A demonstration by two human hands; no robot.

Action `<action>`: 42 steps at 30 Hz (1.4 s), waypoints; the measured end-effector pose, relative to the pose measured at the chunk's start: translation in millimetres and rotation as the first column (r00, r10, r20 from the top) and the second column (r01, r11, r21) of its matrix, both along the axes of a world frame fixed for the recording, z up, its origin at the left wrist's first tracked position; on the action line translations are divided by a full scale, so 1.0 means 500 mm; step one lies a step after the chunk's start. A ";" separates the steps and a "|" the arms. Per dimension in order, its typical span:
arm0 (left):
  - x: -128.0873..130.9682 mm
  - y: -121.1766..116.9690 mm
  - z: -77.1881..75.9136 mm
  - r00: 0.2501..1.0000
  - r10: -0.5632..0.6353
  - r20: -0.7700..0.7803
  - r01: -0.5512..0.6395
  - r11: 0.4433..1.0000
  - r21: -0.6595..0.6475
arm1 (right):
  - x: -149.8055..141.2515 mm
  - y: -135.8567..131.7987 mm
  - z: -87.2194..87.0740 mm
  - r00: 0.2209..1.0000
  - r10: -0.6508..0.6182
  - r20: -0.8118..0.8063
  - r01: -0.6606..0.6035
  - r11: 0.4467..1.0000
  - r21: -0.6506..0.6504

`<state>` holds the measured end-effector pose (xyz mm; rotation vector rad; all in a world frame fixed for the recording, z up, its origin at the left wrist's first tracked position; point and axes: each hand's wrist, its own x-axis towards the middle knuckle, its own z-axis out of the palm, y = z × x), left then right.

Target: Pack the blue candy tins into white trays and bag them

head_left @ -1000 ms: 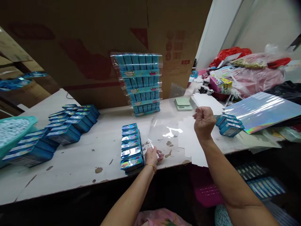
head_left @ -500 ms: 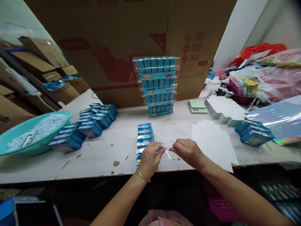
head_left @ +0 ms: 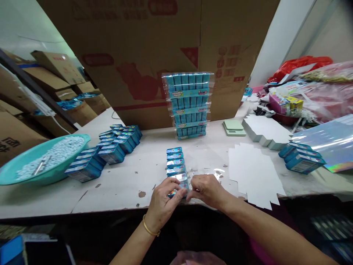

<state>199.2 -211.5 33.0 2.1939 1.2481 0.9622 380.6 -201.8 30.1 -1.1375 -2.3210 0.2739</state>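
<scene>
A row of small blue boxes (head_left: 175, 162) lies on the white worktable, running away from me. My left hand (head_left: 162, 198) grips the near end of the row, thumb and fingers on either side of the closest box, which they partly cover. Just right of that box, my right hand (head_left: 206, 188) is closed, its fingers curled at the edge of a clear plastic bag (head_left: 205, 171). The bag spreads thinly over the table behind that hand, and its outline is hard to make out. A gold bracelet (head_left: 150, 226) is on my left wrist.
Behind, a stack of clear-wrapped blue packs (head_left: 190, 105) stands against a large cardboard box (head_left: 138, 44). At left are a teal basin (head_left: 52, 173) of small pale pieces and grouped blue boxes (head_left: 113, 151). Rightward lie white card sheets (head_left: 253, 173), a small scale (head_left: 234, 129) and more blue boxes (head_left: 303, 162).
Both hands have come down nearer the table's front edge. My left hand has let go of the clear plastic and now grips the nearest blue box; my right hand has moved beside it.
</scene>
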 end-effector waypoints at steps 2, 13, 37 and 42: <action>-0.002 -0.006 0.004 1.000 0.021 0.018 -0.020 1.000 -0.016 | -0.009 -0.001 0.003 0.996 0.006 -0.089 -0.017 0.992 -0.123; -0.018 -0.031 -0.022 0.994 0.023 0.110 -0.021 1.000 -0.019 | -0.022 0.023 0.015 0.947 -0.022 -0.321 -0.204 0.731 -0.651; -0.021 -0.045 -0.041 0.957 0.277 -0.089 -0.257 0.948 0.186 | -0.061 -0.044 0.010 0.916 -0.096 0.390 -0.105 0.881 0.462; -0.036 -0.029 -0.039 0.951 0.308 -0.033 -0.296 0.934 0.201 | -0.051 -0.051 0.001 0.903 -0.200 0.381 0.012 0.897 0.442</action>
